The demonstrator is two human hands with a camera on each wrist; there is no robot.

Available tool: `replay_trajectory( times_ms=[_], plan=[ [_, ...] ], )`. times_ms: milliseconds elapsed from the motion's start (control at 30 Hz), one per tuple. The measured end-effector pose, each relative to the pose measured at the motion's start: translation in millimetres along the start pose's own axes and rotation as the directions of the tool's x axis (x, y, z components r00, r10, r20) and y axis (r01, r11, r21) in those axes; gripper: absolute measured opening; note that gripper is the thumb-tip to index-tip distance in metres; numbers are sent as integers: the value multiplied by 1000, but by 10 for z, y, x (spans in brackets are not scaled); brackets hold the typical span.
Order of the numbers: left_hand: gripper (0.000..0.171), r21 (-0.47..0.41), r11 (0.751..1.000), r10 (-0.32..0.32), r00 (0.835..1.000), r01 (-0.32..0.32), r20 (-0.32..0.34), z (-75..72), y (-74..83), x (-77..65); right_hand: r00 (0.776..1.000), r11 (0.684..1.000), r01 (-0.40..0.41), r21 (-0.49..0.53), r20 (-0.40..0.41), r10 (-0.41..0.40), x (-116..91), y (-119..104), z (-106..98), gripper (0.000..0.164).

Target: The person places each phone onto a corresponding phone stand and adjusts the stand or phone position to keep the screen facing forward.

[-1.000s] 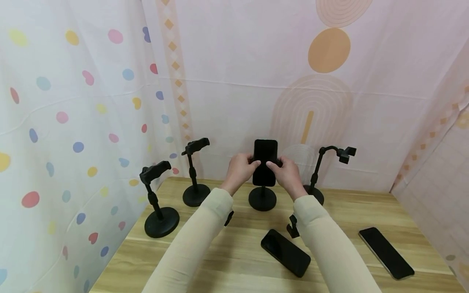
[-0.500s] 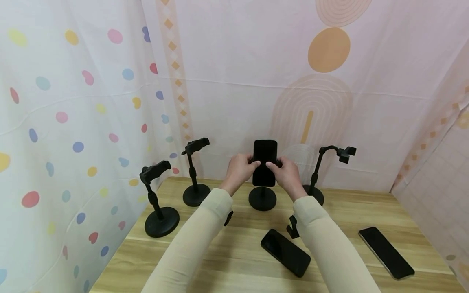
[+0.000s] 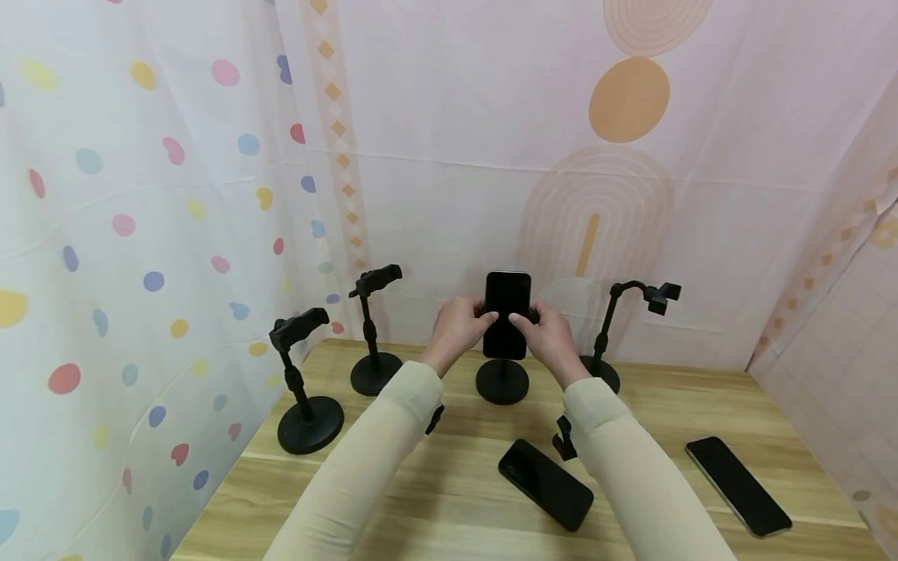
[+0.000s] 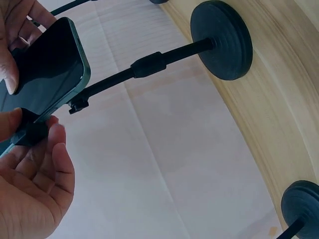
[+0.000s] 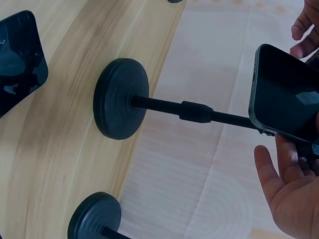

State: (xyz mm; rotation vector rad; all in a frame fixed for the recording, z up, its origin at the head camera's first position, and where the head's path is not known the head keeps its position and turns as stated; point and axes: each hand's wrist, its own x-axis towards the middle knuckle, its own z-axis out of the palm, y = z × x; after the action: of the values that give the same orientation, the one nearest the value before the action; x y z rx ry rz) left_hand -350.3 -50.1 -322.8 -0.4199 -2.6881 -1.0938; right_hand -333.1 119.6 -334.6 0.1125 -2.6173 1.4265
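1. Table (image 3: 456, 499), bearing an upright stand (image 3: 502, 383).
2. Phone (image 3: 507, 294) at its top, long axis near-vertical, screen facing the head camera.
3. Left hand (image 3: 457, 327), raised, grips the phone's left side, thumb in front.
4. Right hand (image 3: 552, 335) likewise grips the right.

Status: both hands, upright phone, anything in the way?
Left hand, right hand: gripping opposite sides of upright phone at clamp. Screen faces wearer. No obstruction seen; closest loose phone lies clear of stand base.

Behind the lying phone (image 3: 546, 485), the held phone (image 3: 508, 296) tops a stand (image 3: 502, 383).
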Motion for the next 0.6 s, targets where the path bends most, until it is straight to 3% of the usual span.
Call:
replay_trajectory(
  times_ms=[167, 333, 467, 600],
  plan=[
    [20, -25, 1000, 5, 1000, -5, 2, 29, -50, -7, 1000, 1000, 23, 0, 22, -23, -21, 26, -8, 30],
    [46, -65, 998, -18, 1000, 18, 1, 40, -67, -25, 997, 1000, 14, -24, 74, -12, -3, 33, -56, 44],
    [47, -85, 996, -1, 1000, 1, 8, 36, -74, -41, 993, 1000, -6, -28, 116, 9, -1, 27, -111, 55],
    [47, -102, 995, 16, 1000, -14, 13, 29, -92, -54, 991, 1000, -25, -5, 134, 25, -10, 17, -141, 49]
  ],
)
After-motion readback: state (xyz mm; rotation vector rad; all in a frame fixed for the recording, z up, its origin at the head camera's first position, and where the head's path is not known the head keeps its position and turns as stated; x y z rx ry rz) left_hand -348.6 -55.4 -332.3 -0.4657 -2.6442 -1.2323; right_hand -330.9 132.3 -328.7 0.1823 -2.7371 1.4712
